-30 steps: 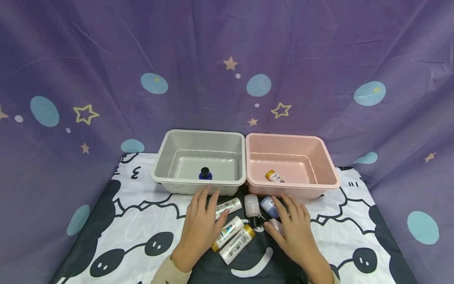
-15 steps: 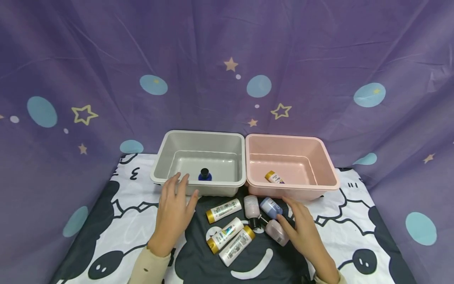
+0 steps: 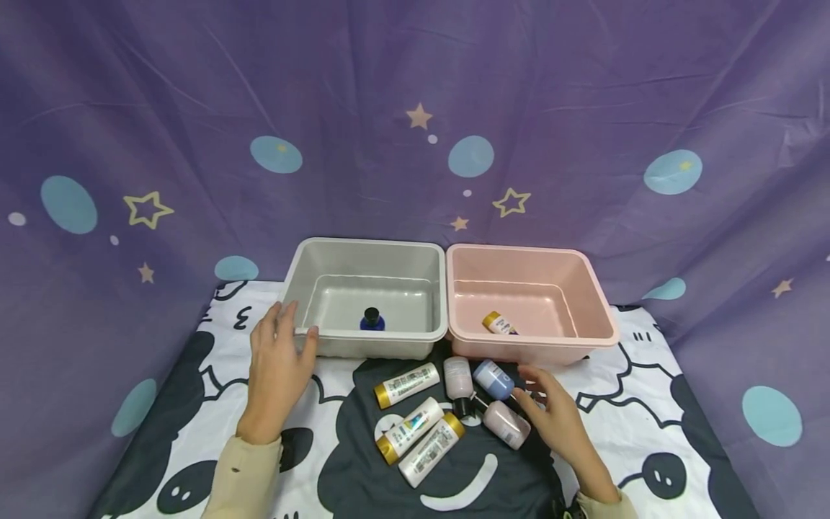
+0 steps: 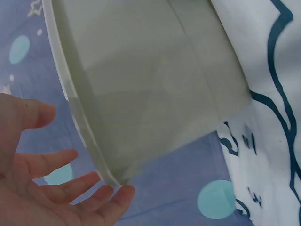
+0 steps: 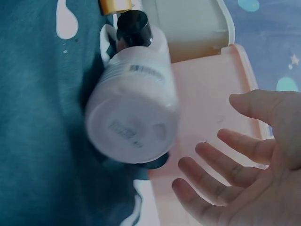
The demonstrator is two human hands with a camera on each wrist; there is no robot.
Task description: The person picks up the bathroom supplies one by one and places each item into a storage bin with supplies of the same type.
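My left hand is at the near left corner of the grey bin, fingers loosely spread, fingertips right at the rim in the left wrist view. My right hand hovers beside a blue bottle and a pale pink bottle, its fingers relaxed and apart with nothing between them. In the right wrist view that pale bottle lies with its base toward the camera. A second pale bottle with a black cap lies to the left. Three white tubes with gold caps lie near the middle.
A pink bin stands against the grey one's right side, holding a small gold-capped tube. Inside the grey bin is a dark blue bottle with a black cap. A purple curtain hangs behind; a patterned cloth covers the table.
My left hand has moved left from over the tubes to the grey bin's left corner. My right hand has drawn back slightly to the right, uncovering the blue and pale bottles.
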